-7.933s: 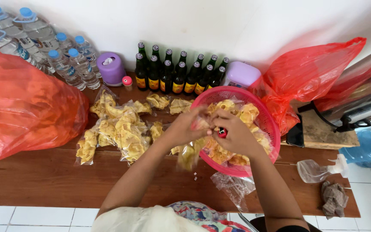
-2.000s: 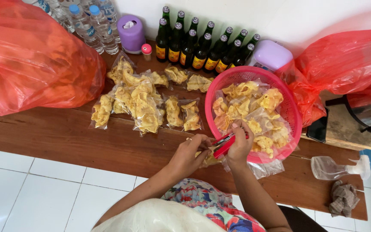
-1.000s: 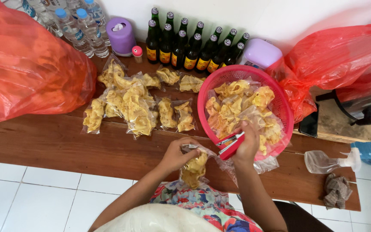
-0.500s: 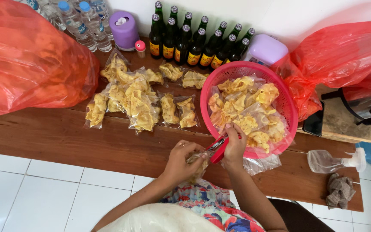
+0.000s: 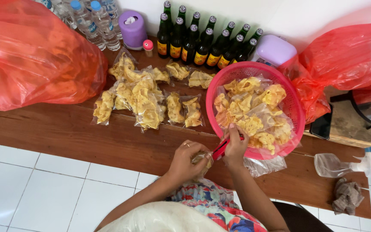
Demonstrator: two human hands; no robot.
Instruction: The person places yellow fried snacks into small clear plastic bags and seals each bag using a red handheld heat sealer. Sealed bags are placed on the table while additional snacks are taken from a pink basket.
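Hiding most of a chip packet (image 5: 202,160), left hand (image 5: 185,162) grips it; right hand (image 5: 235,145) apparently pinches red tool (image 5: 220,149).

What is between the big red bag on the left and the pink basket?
In the head view, small clear packets of yellow chips lie on the wooden table between the big red bag and the pink basket.

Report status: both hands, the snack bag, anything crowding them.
Left hand gripping small clear bag of yellow crackers. Right hand holding red tool at it. Pink plastic basket beside.
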